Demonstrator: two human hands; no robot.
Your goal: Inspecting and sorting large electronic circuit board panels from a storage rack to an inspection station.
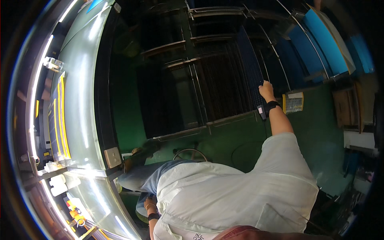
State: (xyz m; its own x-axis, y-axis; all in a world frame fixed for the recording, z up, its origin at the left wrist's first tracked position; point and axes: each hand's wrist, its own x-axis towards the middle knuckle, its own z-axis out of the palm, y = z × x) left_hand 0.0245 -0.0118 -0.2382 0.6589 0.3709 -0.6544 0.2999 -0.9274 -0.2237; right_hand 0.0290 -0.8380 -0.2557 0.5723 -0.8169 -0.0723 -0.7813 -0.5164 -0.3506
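Observation:
My right hand (267, 91) is stretched out ahead and to the right, its fingers closed at the near edge of a thin dark blue ribbed panel (252, 66). That panel stands on edge in a dark metal rack (200, 94). A black band with a small boxy device (262, 112) is strapped around the right wrist. Low on the left, my left hand (151, 205) hangs beside my jeans; its fingers are mostly in shadow, and I cannot tell what they touch. Another black band (153, 216) circles that wrist.
A long pale worktop (86, 80) under bright tube lights runs along the left. Large blue sheets (326, 38) stand in the rack at the far right. Below them sits a yellow and grey label card (293, 103). Cardboard (347, 106) and boxes line the right side.

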